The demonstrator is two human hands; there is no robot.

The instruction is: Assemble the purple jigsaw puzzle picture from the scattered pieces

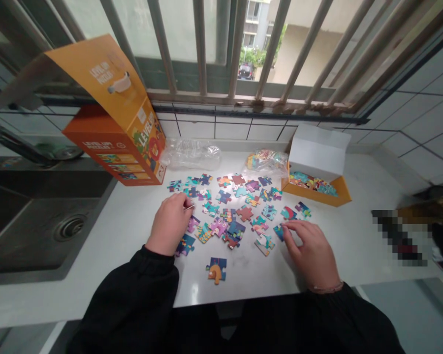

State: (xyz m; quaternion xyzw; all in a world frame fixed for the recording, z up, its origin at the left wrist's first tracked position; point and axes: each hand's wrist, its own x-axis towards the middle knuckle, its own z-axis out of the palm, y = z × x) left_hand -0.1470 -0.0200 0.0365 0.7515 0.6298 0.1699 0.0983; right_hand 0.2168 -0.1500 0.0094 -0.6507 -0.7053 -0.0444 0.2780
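Observation:
Several colourful puzzle pieces (229, 206) lie scattered on a white counter (133, 231). My left hand (170, 221) rests curled at the left side of the pile, its fingertips pinching the edge of a thin puzzle piece. My right hand (310, 250) lies at the right side, fingers bent, fingertips pressing on a blue piece (279, 231). One orange and blue piece (216, 269) sits alone nearer to me.
An open orange puzzle box (118, 142) stands at the back left. A small orange tray (319, 189) with pieces and a white lid sits at the back right. Two clear plastic bags (192, 153) lie by the wall. A sink (40, 221) is on the left.

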